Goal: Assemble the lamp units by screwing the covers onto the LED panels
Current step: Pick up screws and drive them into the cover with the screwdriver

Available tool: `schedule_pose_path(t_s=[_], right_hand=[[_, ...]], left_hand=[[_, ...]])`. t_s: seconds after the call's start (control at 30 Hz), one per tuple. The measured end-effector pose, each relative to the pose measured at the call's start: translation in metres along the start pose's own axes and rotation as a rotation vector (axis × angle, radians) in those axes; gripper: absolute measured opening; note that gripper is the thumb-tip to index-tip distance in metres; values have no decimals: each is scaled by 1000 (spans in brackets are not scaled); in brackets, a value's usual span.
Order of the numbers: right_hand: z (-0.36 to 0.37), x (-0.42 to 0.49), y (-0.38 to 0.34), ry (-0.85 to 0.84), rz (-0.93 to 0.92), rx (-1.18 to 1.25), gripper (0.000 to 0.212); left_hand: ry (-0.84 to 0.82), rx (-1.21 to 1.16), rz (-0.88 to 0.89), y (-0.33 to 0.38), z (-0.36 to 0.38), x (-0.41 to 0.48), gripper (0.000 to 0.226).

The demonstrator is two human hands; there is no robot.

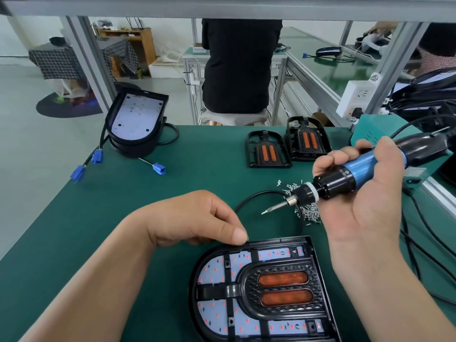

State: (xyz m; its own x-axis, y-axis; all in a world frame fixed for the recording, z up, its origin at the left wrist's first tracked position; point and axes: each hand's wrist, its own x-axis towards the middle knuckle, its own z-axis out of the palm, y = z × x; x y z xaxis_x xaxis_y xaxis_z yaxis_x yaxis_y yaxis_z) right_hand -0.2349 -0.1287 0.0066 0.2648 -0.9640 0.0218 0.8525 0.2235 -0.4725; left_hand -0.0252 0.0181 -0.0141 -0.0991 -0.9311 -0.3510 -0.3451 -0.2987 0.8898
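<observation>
lamp unit, glossy black plastic housing [194, 290] | near edge of green desk [123, 193], long axis left-right, rounded end left, ribbed black cover with orange lenses [283, 287] on white led panel [214, 270] | left hand [192, 218] fingers pinch far rim | right hand [365, 193] fingers clenched round blue-black electric screwdriver [345, 176], bit just beyond far-right screw hole [294, 251] | i judge right hand nearer

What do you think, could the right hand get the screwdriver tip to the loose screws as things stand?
Probably yes. The right hand holds the screwdriver close over the loose screws, tip angled down beside them, and nothing sits between; only a black cable loops alongside the pile.
</observation>
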Motion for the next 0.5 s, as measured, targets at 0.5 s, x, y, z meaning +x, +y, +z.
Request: schedule_pose_path(t_s=[0.5], right_hand=[[16, -43, 24, -404, 43, -305, 12]], left_hand=[[20, -42, -28, -4, 17, 11, 13]])
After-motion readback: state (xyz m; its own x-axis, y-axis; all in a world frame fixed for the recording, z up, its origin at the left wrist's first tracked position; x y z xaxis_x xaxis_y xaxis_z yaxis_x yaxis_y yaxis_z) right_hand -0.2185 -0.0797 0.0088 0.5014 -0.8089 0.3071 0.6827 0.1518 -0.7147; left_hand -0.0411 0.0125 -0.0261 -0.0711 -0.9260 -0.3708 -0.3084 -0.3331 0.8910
